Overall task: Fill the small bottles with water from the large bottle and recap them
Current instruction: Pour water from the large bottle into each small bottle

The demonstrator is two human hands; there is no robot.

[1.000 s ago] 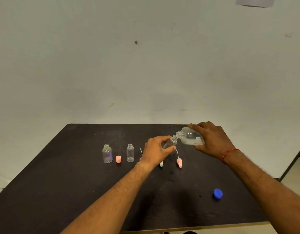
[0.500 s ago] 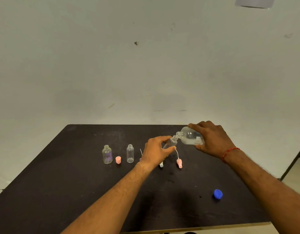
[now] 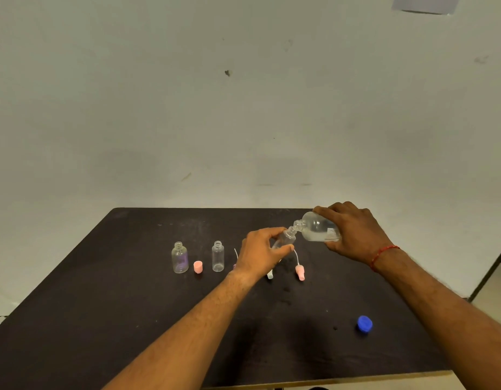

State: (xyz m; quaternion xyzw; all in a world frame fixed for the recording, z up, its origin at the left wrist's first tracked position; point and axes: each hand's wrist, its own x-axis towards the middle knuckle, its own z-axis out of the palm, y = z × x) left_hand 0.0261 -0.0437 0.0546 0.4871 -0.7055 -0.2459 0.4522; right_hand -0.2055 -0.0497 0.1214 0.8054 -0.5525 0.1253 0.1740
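In the head view, just right of centre, the left hand [image 3: 260, 251] grips a small bottle [image 3: 284, 239], tilted, its open mouth touching the neck of the large bottle [image 3: 317, 229]. The right hand [image 3: 353, 235] holds the large bottle tipped nearly flat, with water pooled along its lower side. Left of centre on the table [image 3: 103, 319], two uncapped bottles [image 3: 179, 258] [image 3: 217, 257] stand upright with a pink cap [image 3: 198, 267] between them; their contents cannot be told. A blue cap [image 3: 364, 323] lies at lower right.
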